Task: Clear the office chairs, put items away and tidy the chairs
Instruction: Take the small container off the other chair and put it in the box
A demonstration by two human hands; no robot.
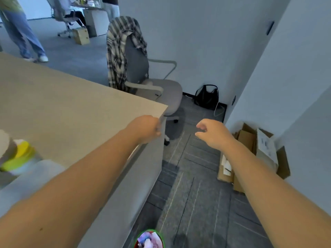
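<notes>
Plaid shirt (118, 56) draped over grey chair (143, 76) backrest.

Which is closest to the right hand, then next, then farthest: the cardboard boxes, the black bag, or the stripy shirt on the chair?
From the right hand:
1. Cardboard boxes, on the floor just to its right.
2. Black bag, ahead by the wall.
3. Stripy shirt, draped over the chair back, far off to the left.

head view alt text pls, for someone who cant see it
Two bare hands, left hand and right hand, reach toward a grey office chair with a plaid shirt draped over its back. A desk sits left; cardboard boxes lie right.
</notes>
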